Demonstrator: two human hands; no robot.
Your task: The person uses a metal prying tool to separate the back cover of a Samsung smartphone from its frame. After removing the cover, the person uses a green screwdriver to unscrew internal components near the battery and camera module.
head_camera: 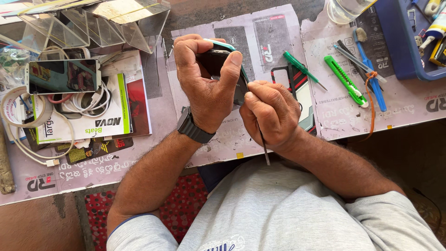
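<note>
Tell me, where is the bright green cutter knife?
In the head view, the bright green plastic cutter knife lies on the table to the right of the hands, between the green-handled screwdriver and the blue toothbrush.

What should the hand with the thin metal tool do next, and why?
Probably slide the thin metal tool a little further along the phone's edge. The right hand holds the tool's tip against the side of the phone, and the left hand grips the phone firmly above the table, so the phone looks steady enough for a gentle push.
</note>
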